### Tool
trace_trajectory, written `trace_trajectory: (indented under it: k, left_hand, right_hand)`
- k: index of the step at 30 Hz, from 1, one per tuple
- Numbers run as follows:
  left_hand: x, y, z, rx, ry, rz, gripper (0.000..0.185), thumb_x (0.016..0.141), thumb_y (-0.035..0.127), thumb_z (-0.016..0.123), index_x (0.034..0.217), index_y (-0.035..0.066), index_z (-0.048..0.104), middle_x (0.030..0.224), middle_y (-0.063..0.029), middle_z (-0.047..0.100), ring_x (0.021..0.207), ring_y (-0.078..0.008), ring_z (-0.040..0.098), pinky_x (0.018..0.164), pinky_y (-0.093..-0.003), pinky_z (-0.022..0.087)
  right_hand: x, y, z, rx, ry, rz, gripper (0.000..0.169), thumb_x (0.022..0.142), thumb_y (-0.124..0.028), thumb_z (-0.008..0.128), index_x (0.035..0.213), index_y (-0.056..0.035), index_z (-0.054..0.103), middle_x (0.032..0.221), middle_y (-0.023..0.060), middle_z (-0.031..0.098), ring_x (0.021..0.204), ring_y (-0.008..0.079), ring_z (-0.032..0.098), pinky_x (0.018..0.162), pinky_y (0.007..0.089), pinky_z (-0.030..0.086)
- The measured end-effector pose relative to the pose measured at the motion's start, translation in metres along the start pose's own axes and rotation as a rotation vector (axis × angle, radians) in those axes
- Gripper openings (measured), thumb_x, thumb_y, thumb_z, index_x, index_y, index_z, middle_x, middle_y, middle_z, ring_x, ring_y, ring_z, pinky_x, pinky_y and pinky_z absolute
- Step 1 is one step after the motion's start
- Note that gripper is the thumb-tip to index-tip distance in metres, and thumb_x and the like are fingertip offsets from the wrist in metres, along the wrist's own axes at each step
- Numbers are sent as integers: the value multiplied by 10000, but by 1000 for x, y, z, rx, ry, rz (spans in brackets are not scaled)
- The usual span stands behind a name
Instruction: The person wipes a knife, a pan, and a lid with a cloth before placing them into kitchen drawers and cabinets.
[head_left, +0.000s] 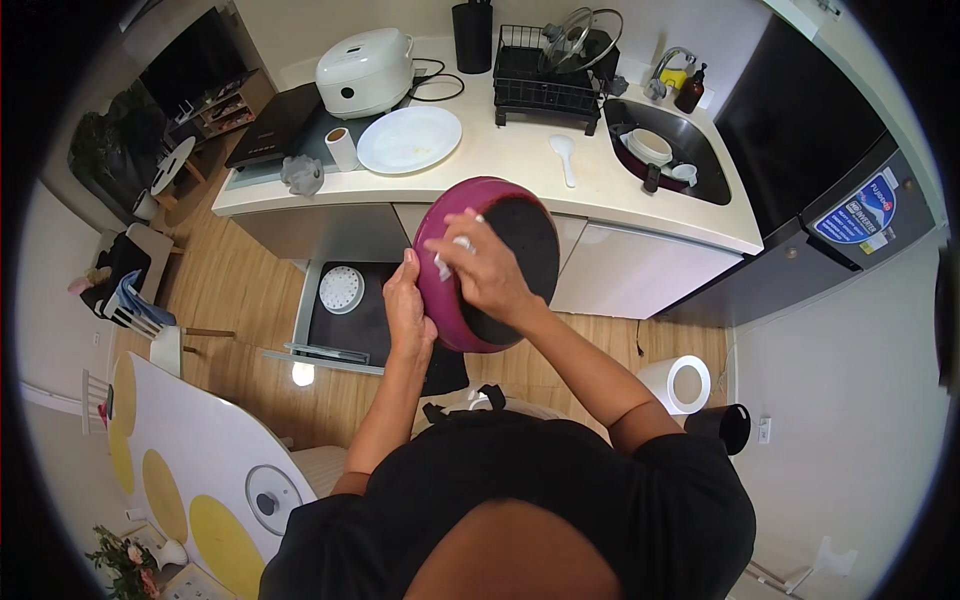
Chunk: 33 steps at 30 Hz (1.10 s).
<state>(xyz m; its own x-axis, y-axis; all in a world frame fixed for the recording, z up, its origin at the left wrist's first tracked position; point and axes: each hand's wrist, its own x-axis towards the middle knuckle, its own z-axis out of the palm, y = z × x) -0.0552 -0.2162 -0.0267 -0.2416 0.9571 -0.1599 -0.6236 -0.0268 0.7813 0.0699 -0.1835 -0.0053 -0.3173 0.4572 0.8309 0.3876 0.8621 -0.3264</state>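
A magenta pan (525, 244) with a blackened base is held up in front of the counter, its underside facing me. My left hand (409, 309) grips the pan's left edge, thumb pointing up along the side. Across the pan's outer wall lies my right hand (486, 268), fingers bent around a crumpled white tissue or wipe (444, 268). The tissue appears to touch the magenta side. My right hand and wrist cover part of the black base.
On the counter (510, 172) are a white plate (409, 139), rice cooker (365, 73), paper roll (342, 149), white rice paddle (562, 160) and dish rack (547, 94). Dishes fill the sink (709, 187). Below, a drawer (352, 315) stands pulled out. A glass lid (274, 499) rests on the table behind left.
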Motion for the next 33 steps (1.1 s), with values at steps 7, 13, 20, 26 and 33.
trace_trajectory:
  k: [7, 13, 20, 26, 33]
  left_hand:
    - [-26, 14, 9, 29, 15, 62, 329, 954, 277, 440, 904, -11, 592, 832, -53, 599, 726, -111, 553, 691, -259, 457]
    - [-39, 16, 12, 250, 96, 218, 393, 954, 352, 424, 806, 22, 578, 747, -11, 558, 676, -78, 482, 627, -246, 408]
    - [-93, 39, -26, 759, 297, 472, 344, 668, 306, 773, 822, 33, 630, 683, -74, 632, 612, -116, 572, 589, -279, 460]
    - [-151, 62, -33, 845, 473, 494, 330, 712, 236, 760, 878, 2, 595, 699, -62, 632, 653, -77, 569, 616, -243, 457]
    - [-215, 64, -74, 1020, 788, 824, 324, 689, 272, 762, 705, 37, 540, 595, -88, 542, 508, -224, 527, 491, -319, 397]
  right_hand:
    - [7, 54, -19, 236, 236, 468, 107, 837, -70, 557, 878, -9, 634, 946, 116, 585, 946, 258, 576, 828, 345, 443]
    - [12, -12, 5, 147, 1, 55, 119, 783, -86, 650, 873, -15, 619, 1048, 120, 611, 1017, 239, 568, 906, 339, 421]
    - [15, 65, 62, 1045, -101, 1007, 163, 838, -86, 574, 979, -18, 620, 1018, 100, 632, 911, 172, 592, 805, 285, 472]
    - [-24, 42, 128, 1687, -597, 1167, 259, 872, -213, 533, 1004, 1, 596, 923, 126, 636, 810, 199, 620, 706, 324, 521]
    - [-36, -139, 161, 1622, -1107, 1114, 229, 866, -151, 536, 987, 42, 561, 943, 174, 608, 847, 253, 611, 733, 359, 526]
